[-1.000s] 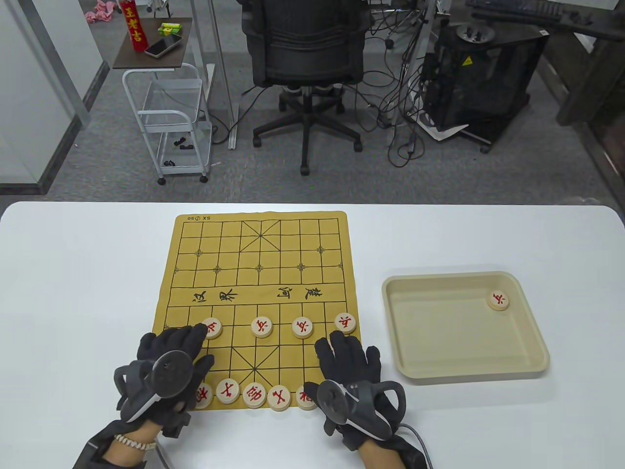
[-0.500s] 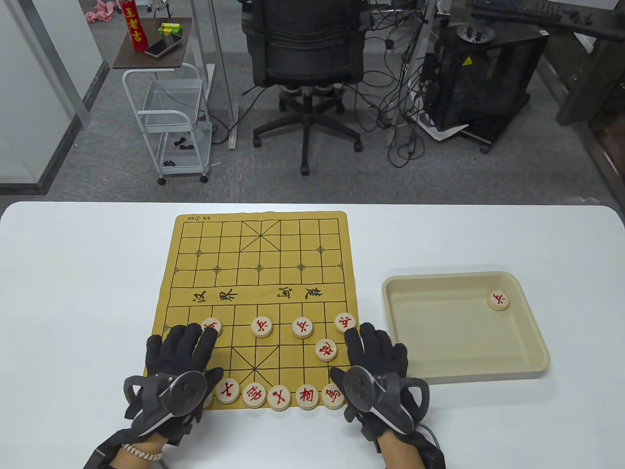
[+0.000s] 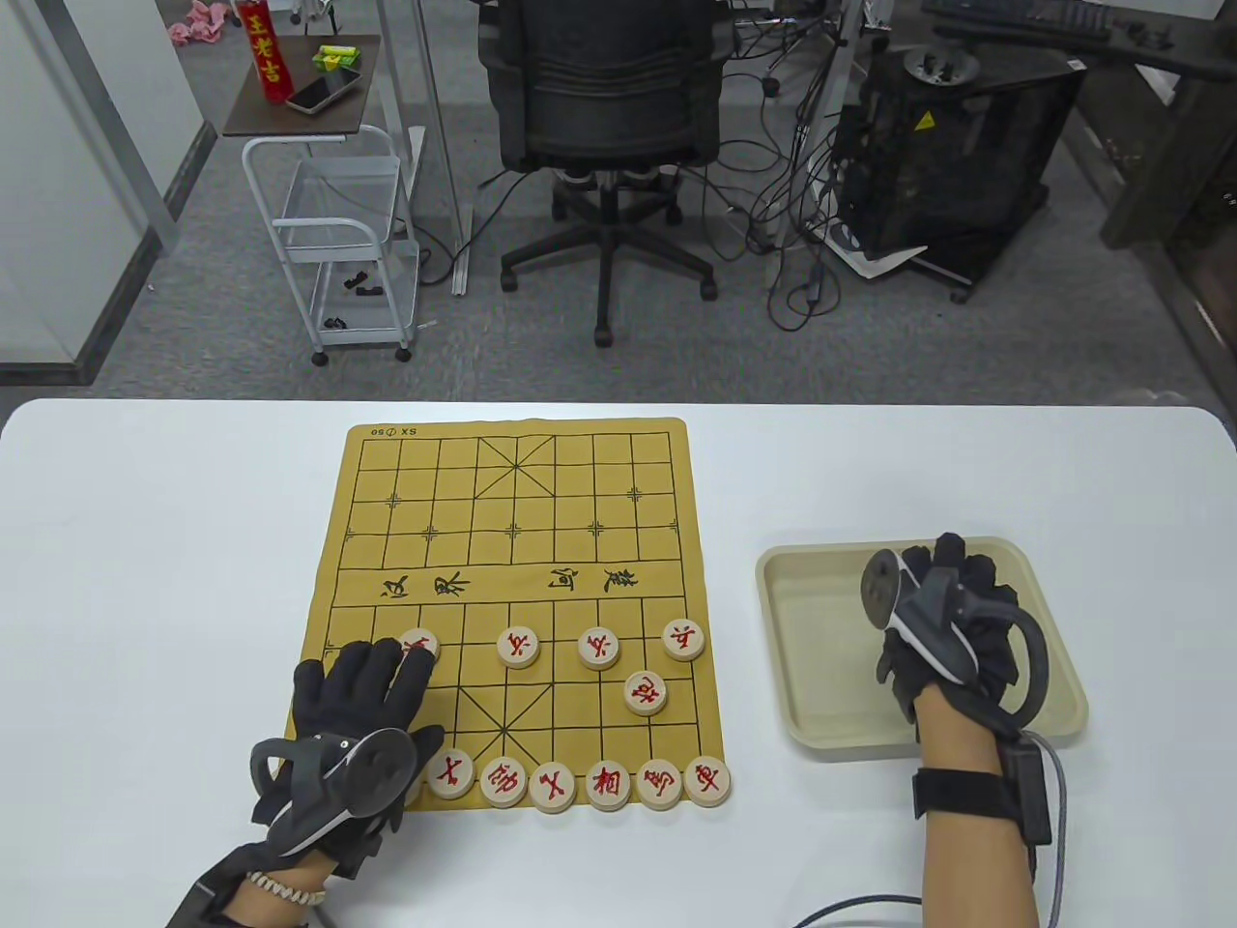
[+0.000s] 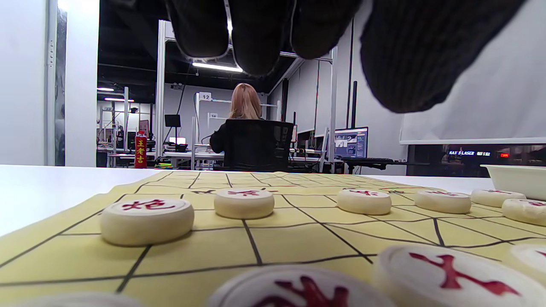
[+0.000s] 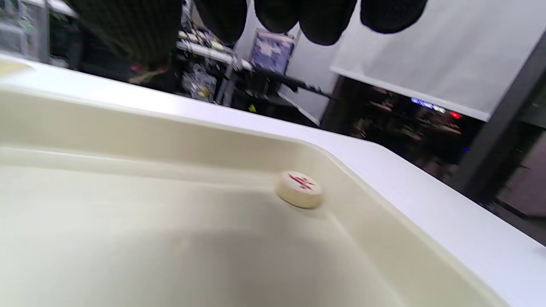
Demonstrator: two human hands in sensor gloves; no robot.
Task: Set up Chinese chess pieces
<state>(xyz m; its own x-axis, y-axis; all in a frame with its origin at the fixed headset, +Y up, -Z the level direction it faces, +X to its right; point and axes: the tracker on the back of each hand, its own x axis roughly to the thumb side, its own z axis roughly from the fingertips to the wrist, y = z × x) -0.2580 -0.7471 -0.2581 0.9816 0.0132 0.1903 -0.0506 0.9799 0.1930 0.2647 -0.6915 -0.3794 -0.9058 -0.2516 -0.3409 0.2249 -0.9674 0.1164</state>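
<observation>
- The step in hand looks to be fetching the last soldier piece (image 5: 298, 189) from the tray (image 3: 807, 715), which sits toward the right edge of the surface (image 3: 145, 541). That piece lies alone against the tray's far right corner.
- The right hand (image 3: 952, 619) is over the tray, back turned up and to the left, wrist coming in from the near edge. In the right wrist view its fingertips (image 5: 324, 21) hang above the piece with nothing between them; they look released, not yet touching it.
- The left hand (image 3: 358, 696) lies flat on the near left corner of the board (image 3: 541, 541), fingers spread and loose, holding nothing. Its fingertips reach the leftmost soldier (image 3: 421, 642) of the four in the soldier row; actual touch I cannot tell.
- The back row near the board's near edge is filled, ending at the chariot (image 3: 707, 779). A cannon (image 3: 646, 692) stands on the right, and the left cannon (image 4: 147, 219) shows only from the left wrist.
- Judged from this, the next move calls for a drop onto the piece, a pinch across its rim, and a carry to the empty soldier point at the board's left edge, which the left hand partly covers.
</observation>
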